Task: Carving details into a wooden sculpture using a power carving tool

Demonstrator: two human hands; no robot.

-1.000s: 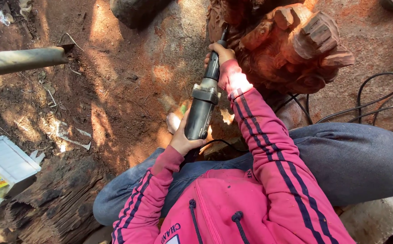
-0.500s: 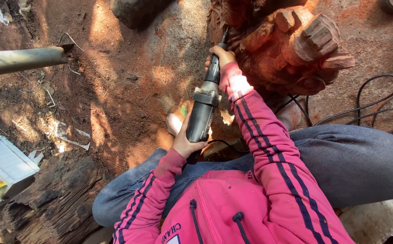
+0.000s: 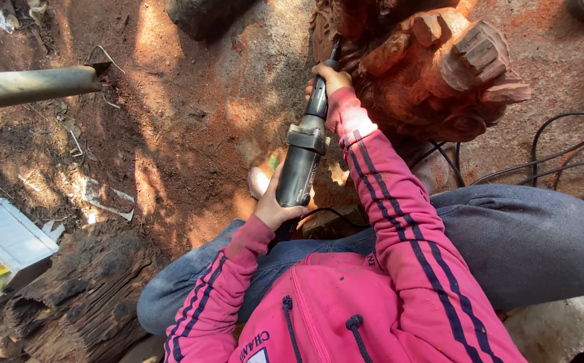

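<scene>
Reddish-brown dirt ground (image 3: 191, 128), dappled with sunlight and shade, is filling the scene, seen from above a seated person in a pink striped jacket and blue jeans. The person is holding a long, slim, dark grey power carving tool (image 3: 303, 156) with a metal collar around its middle. Its body is cylindrical, thick at the rear and narrowing toward a thin nose. Its long axis is running from near the person's lap up and slightly right, and its tip is pointing away from the person, into a reddish-orange carved wooden sculpture (image 3: 433, 67) with chunky, layered, curled forms. The left hand (image 3: 273, 210) is gripping the thick rear end of the tool, fingers wrapped around it. The right hand (image 3: 331, 79) is closing around the narrow front section, just beside the carving. A black cable (image 3: 561, 144) is looping over the ground at right. A grey-green pipe (image 3: 33, 86) is lying at upper left, a white plastic box (image 3: 6, 235) is sitting at lower left, and a dark weathered log (image 3: 84, 296) is lying beside the person's knee.
</scene>
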